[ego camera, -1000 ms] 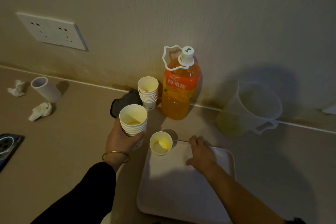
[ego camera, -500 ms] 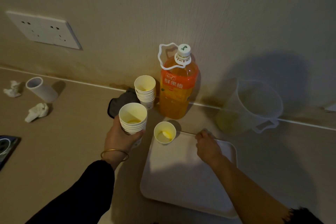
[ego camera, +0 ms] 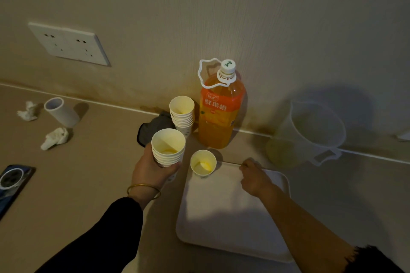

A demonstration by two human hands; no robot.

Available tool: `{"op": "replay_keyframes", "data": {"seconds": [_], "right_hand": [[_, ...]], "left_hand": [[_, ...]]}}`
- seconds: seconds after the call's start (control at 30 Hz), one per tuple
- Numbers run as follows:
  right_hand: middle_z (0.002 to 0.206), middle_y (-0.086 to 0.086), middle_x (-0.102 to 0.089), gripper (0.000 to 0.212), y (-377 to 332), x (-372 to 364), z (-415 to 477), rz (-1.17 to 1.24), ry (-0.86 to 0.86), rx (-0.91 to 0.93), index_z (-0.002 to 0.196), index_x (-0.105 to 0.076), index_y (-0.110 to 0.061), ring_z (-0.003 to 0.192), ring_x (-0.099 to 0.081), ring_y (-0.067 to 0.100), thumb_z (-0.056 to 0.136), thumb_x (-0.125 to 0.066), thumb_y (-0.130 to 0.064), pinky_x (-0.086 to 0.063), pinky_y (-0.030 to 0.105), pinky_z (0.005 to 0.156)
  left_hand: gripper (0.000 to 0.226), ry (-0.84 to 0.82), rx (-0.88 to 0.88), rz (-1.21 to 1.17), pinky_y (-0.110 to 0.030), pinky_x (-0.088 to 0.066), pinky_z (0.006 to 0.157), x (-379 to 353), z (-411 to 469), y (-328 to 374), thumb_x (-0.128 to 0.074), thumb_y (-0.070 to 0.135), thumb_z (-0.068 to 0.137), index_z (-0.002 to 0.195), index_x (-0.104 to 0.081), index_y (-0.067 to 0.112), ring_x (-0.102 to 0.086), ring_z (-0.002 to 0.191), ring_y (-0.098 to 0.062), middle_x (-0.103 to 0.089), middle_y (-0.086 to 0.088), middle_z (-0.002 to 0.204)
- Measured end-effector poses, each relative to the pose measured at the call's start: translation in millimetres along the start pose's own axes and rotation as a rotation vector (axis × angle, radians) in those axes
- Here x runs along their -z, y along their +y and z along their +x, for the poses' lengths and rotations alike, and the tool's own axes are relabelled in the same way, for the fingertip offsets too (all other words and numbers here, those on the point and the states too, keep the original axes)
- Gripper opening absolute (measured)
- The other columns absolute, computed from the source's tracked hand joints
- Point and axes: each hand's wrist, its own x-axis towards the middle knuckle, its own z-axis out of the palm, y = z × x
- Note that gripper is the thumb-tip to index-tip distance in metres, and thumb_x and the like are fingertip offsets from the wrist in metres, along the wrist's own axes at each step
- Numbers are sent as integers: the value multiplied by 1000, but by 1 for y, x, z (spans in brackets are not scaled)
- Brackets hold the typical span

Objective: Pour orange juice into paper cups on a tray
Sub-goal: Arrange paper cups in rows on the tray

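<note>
While the left hand point(ego camera: 150, 168) grips a stack of paper cups point(ego camera: 168, 148) at centre frame, the right hand point(ego camera: 255, 177) has slid from the flat of the white tray point(ego camera: 221, 217) to its far rim. Its fingers are curled there, but I cannot tell whether they pinch the rim or merely rest on it. The tray is probably being steadied before more cups go down. One paper cup point(ego camera: 203, 163) stands upright in the tray's upper left corner, a yellow trace inside. Above it, against the wall, the orange juice bottle point(ego camera: 219, 113) stands capped on the tabletop point(ego camera: 77, 184), so pouring seems not yet begun.
</note>
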Motion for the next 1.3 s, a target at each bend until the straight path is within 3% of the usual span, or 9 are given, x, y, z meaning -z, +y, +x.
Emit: {"op": "replay_keyframes", "data": {"seconds": [0.27,0.33,0.43,0.57,0.67,0.8,0.97,1.13,1.3], "right_hand": [[87,7,-68,12,-28,67,-15,444,430,59,83,-64,-18,85,-65,26,88,-54,-15,-50,33,76],[87,1,-67,3,-43,92,-33,790,427,125,91,-65,-18,82,-63,17,89,-62,-19,-50,26,74],[119,0,-61,48,-66,127,-62,993,171,297,124,-58,-18,108,-58,13,81,-73,-29,-49,26,91],[142,-3,-43,86,-85,138,-90,738,0,414,144,-35,-24,125,-43,15,71,-82,-29,-42,29,97],[145,-7,-37,88,-87,133,-99,526,81,476,145,-34,-25,129,-38,13,70,-82,-34,-37,29,102],[147,-4,-35,85,-76,122,-107,342,124,487,145,-34,-26,133,-32,14,73,-79,-35,-30,29,106],[137,-3,-43,80,-57,106,-114,359,200,461,140,-38,-26,120,-46,15,73,-79,-37,-37,23,93],[116,-10,-53,78,-29,108,-115,635,239,280,122,-45,-39,105,-57,17,51,-64,-66,-49,46,91],[127,1,-48,80,0,104,-103,757,438,70,135,-43,-20,116,-52,22,65,-78,-36,-46,39,95]], "left_hand": [[81,-40,-83,-55,-26,-43,82,1,-17,12,-77,55,50,120,-45,34,-57,98,-8,-60,13,106],[82,-67,-104,-45,-25,-42,82,1,-24,17,-85,45,56,126,-47,25,-56,99,-9,-58,12,106],[79,-131,-137,-6,-14,-40,75,1,-35,26,-75,59,48,117,-50,31,-55,91,0,-57,17,100],[66,-197,-172,40,-12,-43,70,-3,-42,25,-66,65,43,102,-46,44,-57,86,2,-59,20,93],[80,-257,-192,79,-30,-52,78,-9,-46,18,-70,66,47,117,-52,33,-62,95,-8,-63,15,101],[92,-350,-194,144,-27,-51,77,-15,-56,17,-68,69,46,127,-47,33,-63,96,-11,-67,11,107],[90,-477,-204,156,-27,-50,80,-31,-67,18,-68,69,47,128,-44,38,-63,100,-9,-65,16,108],[75,-571,-207,190,-29,-50,83,-39,-68,9,-70,71,50,115,-34,63,-61,105,-5,-59,28,109],[75,-559,-178,188,-30,-50,82,-41,-67,0,-69,70,47,113,-37,57,-62,103,-9,-63,22,109]]}}
